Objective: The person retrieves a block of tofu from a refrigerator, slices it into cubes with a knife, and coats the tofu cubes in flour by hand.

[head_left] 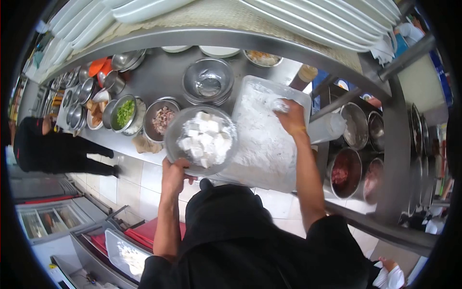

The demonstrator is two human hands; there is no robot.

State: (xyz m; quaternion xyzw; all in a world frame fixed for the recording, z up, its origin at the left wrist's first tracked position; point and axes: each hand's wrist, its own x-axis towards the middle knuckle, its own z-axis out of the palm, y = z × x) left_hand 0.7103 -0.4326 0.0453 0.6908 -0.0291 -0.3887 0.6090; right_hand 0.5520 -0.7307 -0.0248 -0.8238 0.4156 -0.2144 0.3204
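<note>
My left hand (174,174) grips the near left rim of a round bowl (171,139), which holds white cubes (206,137) dusted with powder. To the right lies a pale rectangular tray (304,103) spread with white powder (262,130). Over the tray's upper right part, my right hand (289,114) has its fingers curled together around something white and powdery. The bowl overlaps the left side of the tray.
Stacked metal bowls (208,79) stand behind. Bowls of chopped greens (125,112) and diced meat (162,119) sit left. A squeeze bottle (327,127) is right of the tray. A metal shelf (216,37) spans overhead. A person (48,147) stands at left.
</note>
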